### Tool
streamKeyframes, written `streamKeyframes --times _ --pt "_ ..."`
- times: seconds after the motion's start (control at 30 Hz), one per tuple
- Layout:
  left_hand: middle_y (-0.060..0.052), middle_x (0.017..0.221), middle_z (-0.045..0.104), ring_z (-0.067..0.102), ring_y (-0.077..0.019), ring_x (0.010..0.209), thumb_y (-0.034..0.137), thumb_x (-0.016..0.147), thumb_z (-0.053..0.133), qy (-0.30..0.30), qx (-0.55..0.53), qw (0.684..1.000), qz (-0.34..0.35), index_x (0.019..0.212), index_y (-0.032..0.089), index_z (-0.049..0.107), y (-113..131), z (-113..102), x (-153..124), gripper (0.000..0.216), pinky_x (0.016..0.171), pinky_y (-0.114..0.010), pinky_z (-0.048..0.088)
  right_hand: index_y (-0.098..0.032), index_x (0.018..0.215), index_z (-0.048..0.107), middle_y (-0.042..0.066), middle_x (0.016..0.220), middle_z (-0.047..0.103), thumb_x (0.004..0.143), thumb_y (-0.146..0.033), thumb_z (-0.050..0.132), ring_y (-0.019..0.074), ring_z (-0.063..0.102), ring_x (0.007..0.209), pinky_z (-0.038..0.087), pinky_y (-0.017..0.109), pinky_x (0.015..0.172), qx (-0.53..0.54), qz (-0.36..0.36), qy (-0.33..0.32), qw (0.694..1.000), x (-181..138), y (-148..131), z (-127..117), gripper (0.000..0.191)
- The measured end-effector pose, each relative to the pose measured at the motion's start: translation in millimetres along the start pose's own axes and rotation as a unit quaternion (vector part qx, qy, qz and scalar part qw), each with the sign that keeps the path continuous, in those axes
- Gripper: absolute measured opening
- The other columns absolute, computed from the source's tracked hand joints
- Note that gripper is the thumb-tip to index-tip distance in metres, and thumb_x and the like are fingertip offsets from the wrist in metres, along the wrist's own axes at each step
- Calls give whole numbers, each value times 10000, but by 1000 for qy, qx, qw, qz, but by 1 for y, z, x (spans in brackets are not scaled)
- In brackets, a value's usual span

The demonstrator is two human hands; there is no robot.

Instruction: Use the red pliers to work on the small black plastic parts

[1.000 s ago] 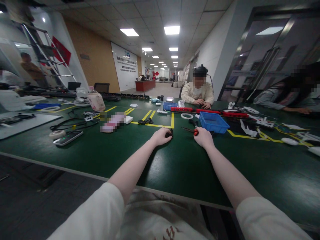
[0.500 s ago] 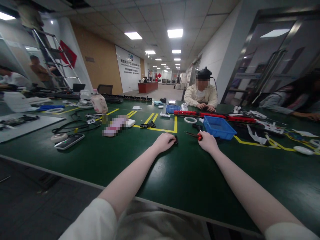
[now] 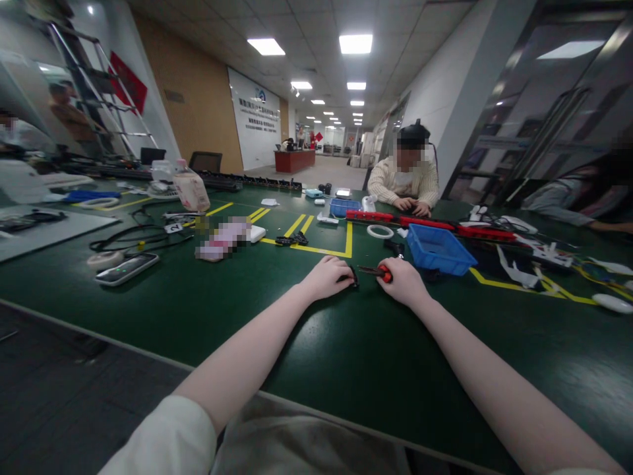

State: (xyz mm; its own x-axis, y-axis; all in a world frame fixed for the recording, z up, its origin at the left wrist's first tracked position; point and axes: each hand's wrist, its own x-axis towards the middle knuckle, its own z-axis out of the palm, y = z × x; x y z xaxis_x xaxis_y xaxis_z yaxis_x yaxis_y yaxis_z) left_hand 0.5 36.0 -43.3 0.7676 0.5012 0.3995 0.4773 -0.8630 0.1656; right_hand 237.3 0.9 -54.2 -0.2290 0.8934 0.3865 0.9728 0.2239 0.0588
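Note:
My left hand (image 3: 327, 277) is closed on a small black part (image 3: 355, 277), whose exact kind I cannot make out. In my right hand (image 3: 404, 281) is a pair of red-handled pliers (image 3: 384, 272), with the dark jaws pointing left. The jaw tips are close to the black part; a narrow gap shows between them. Both hands are low over the green table (image 3: 326, 349). Just beyond my right hand lies a black object with a metal end (image 3: 394, 247), and to its right stands a blue bin (image 3: 439, 249).
Black pieces (image 3: 291, 239) lie by the yellow tape square. A white ring (image 3: 380, 231) and a long red strip (image 3: 390, 218) are farther back. Leftward are a phone-like device (image 3: 127, 269), black cables (image 3: 129, 239) and a bottle (image 3: 192, 191). A person (image 3: 408, 175) sits opposite.
My right hand has brought the pliers left, nearer to the black part in my left hand. More of that part shows now. The camera view has tilted slightly down.

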Motion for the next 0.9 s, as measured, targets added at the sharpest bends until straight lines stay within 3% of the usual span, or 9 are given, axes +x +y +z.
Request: streamKeyframes --times 0.13,0.33,0.47,0.6,0.7,0.8,0.9 --pt "-17 907 660 578 -183 895 306 872 567 1 3 1000 2 877 198 653 3 -1 0 138 904 -330 357 -174 1058 591 67 1105 602 882 -398 543 188 577 985 479 420 859 2 -52 10 999 0 -11 -4 289" --pt "-37 893 656 584 -207 913 339 863 536 14 -6 1000 2 855 181 631 7 -4 -2 185 911 -362 364 -171 869 577 49 887 603 852 -426 541 174 558 854 441 348 786 20 -54 38 998 0 -13 -7 259" --pt "-86 1173 598 508 -242 1139 308 860 491 36 -23 999 -6 1139 177 556 5 -5 -3 316 993 -384 353 -191 800 569 81 830 606 830 -428 525 202 551 808 408 312 730 36 -35 54 997 -1 -14 -8 243" --pt "-85 1385 464 391 -252 1297 259 786 557 4 -42 999 11 1355 207 401 -2 0 -3 593 1082 -396 306 -202 803 570 79 842 615 831 -467 503 206 558 801 398 303 714 50 -25 59 997 -1 -15 -9 275" --pt "-89 1345 498 428 -256 1262 288 802 568 -28 -47 998 13 1349 204 427 -6 3 -3 570 1056 -397 347 -204 801 565 67 804 607 815 -474 519 203 561 782 394 295 702 54 -26 57 997 -2 -16 -9 275" --pt "-92 1213 563 508 -251 1133 353 854 547 -41 -42 998 4 1228 189 546 -5 3 -3 408 962 -376 420 -206 797 564 57 771 600 797 -507 540 200 557 754 386 292 683 54 -28 54 997 -2 -16 -10 302" --pt "-95 1129 566 530 -249 1042 424 854 566 -41 -34 999 -4 1140 178 596 -3 2 -4 378 889 -360 446 -206 787 568 57 780 604 793 -554 544 195 554 749 385 292 675 51 -26 50 997 -2 -16 -11 349"
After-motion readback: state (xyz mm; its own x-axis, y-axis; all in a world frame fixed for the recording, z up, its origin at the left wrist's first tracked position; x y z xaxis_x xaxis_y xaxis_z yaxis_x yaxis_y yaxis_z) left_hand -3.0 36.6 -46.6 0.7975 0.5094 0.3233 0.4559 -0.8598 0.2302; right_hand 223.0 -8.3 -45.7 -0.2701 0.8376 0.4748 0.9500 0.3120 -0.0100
